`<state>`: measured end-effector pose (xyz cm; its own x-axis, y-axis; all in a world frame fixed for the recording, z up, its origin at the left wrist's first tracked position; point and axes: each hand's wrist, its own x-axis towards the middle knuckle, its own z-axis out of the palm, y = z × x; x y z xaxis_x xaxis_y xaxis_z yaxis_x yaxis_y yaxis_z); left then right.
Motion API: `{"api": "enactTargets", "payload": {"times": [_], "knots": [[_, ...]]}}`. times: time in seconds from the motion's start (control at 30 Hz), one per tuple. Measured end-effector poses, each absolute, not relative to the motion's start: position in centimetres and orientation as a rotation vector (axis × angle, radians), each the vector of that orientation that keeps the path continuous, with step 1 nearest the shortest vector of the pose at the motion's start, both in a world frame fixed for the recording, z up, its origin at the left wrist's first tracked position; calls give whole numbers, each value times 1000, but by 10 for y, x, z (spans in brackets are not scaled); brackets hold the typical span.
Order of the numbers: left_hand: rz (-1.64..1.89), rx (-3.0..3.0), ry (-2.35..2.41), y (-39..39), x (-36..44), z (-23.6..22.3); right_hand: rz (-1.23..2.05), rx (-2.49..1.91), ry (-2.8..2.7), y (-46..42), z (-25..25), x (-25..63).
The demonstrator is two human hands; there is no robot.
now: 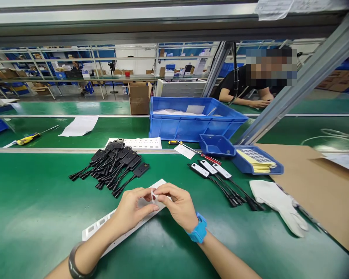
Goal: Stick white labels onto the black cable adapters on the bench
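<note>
Under my hands a long white sheet of labels [93, 229] lies slantwise on the green table. Above its far end, the fingertips of my left hand [130, 207] and my right hand [178, 202] meet around a small thin white piece [153, 195], which looks like a label. Both hands pinch it, partly hiding it. Farther left is a pile of black cabled modules [129, 157]. To the right, several similar modules with white faces [200, 169] lie side by side, cables toward me.
Beyond the modules stand a large blue bin [177, 126], a small blue tray [218, 145] and another tray holding yellow sheets [257, 161]. A white glove [279, 203] lies beside cardboard [322, 197] at right. Screwdrivers [29, 138] lie farther back. Another person sits across the bench.
</note>
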<state>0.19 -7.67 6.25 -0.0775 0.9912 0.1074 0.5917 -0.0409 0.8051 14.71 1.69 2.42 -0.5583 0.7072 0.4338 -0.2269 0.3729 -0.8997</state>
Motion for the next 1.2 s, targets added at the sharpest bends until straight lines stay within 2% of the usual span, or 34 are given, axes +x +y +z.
{"api": "enactTargets", "payload": {"times": [0.17, 0.23, 0.3, 0.43, 0.63, 0.77, 0.9, 0.97, 1.03, 1.2], "knots": [[869, 1718, 1575, -78, 2, 70, 1441, -478, -1693, 24, 26, 149], [827, 1768, 1550, -77, -4, 67, 1380, -458, -1734, 27, 29, 152], [797, 1836, 1692, -71, -15, 61, 1263, -482, -1725, 30, 32, 154], [603, 1813, 2331, -54, -36, 42, 1235, -554, -1598, 34, 33, 158], [647, 1638, 2330, -44, -43, 36, 1346, -569, -1533, 32, 30, 157], [882, 1505, 2188, -50, -46, 50, 1404, -557, -1457, 34, 30, 158], [1241, 930, 1531, -61, -39, 65, 1538, -520, -1319, 38, 35, 160], [1250, 674, 1155, -69, -27, 69, 1624, -494, -1237, 39, 37, 161], [1184, 604, 973, -76, -13, 69, 1707, -474, -1158, 40, 38, 161], [1168, 534, 911, -83, 15, 57, 1728, -527, -1180, 35, 35, 161]]}}
